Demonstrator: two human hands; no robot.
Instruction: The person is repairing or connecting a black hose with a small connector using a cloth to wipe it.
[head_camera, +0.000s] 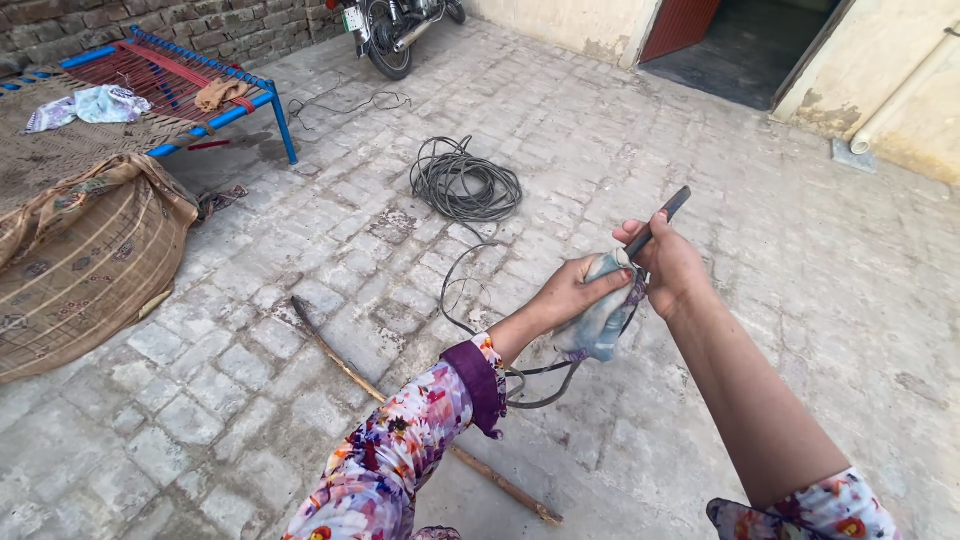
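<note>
My left hand (570, 295) grips a pale blue-grey cloth (600, 320) wrapped around a dark cable (545, 385). My right hand (670, 265) is closed on the same cable just past the cloth, and the cable's black end (672, 207) sticks up beyond my fingers. The cable loops down below my hands and trails off across the paving to a coil of the same dark cable (465, 185) lying farther away. Both sleeves are flowered fabric, and the left one has a purple cuff.
A long wooden stick (400, 405) lies on the brick paving below my arms. A blue-framed woven cot (170, 80) with rags on it stands at the far left, beside a brown patterned blanket (80, 250). A motorbike wheel (390, 45) and a doorway (740, 45) are at the back.
</note>
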